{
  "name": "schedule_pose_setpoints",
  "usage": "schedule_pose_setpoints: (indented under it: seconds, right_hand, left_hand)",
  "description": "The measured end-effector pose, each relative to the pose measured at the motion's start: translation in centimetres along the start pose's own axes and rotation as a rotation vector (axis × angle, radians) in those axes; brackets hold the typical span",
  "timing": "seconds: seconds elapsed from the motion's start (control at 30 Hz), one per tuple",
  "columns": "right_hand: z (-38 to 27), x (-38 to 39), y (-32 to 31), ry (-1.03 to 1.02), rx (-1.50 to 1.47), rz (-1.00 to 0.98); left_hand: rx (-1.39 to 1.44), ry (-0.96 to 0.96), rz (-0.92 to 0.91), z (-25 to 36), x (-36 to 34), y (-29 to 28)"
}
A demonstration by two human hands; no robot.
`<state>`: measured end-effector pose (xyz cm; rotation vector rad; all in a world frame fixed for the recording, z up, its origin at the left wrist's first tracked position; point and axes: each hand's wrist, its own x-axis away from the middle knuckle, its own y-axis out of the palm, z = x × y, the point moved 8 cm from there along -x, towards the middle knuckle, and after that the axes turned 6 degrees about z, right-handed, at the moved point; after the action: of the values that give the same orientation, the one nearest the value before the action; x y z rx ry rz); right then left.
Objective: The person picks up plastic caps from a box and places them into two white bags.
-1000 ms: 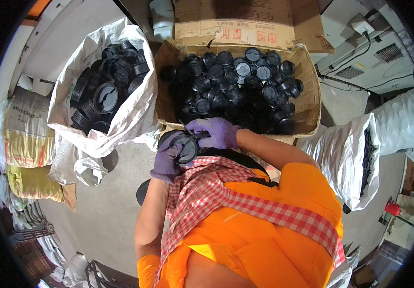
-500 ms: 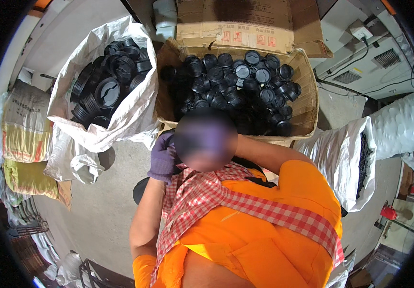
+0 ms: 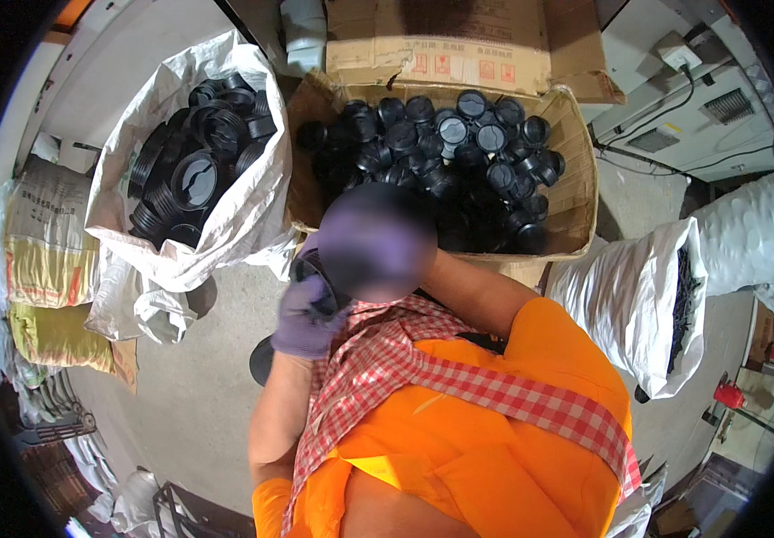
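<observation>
Caps on the left: a heap of black round caps lies inside the left white sack; whether these are finished or waiting, I cannot tell.
Left hand: gloved hand, fingers bent inward and apparently closed round a dark piece, partly hidden.
Dark piece: in front of the apron, just below the box's near edge; its handling looks under way and not finished.
Right hand: gloved hand beside the left one, behind a blurred patch; I cannot tell how far its fingers are open or whether they grip anything.
Caps in the box: a broad heap of similar caps covers the floor of the cardboard box; plenty lie there, done or not I cannot say.
Left-edge sacks, count: at least two, a white-and-yellow sack above a yellow sack.
Left white sack, count: one; its caps overlap too much to number.
Hands, count: two; pieces between them, at least one seemingly.
Box, count: one; its caps run to dozens, many buried.
Right white sack, count: one, with thin dark pieces at its mouth, uncountable.
</observation>
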<state>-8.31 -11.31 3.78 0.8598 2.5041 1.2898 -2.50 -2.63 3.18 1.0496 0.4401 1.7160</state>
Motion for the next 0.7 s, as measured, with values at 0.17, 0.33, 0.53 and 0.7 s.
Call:
schedule_pose_setpoints:
  seconds: [0.17,0.33,0.53,0.7]
  right_hand:
    - [-0.1,-1.1,-6.7,-0.434,0.641,0.281]
    - [-0.5,2.1,-16.3,-0.326,0.998,1.014]
    - [-2.0,9.7,-41.8,-0.187,1.14,1.511]
    - [-8.2,9.5,-38.4,0.035,1.101,1.65]
  left_hand:
    - [-1.288,0.618,0.062,1.5,-1.3,2.4]
    - [-2.23,0.677,-0.053,0.1,0.2,8.4]
    - [-1.863,1.441,0.258,14.6,1.6,14.0]
    - [-2.216,1.326,0.828,22.8,0.9,8.6]
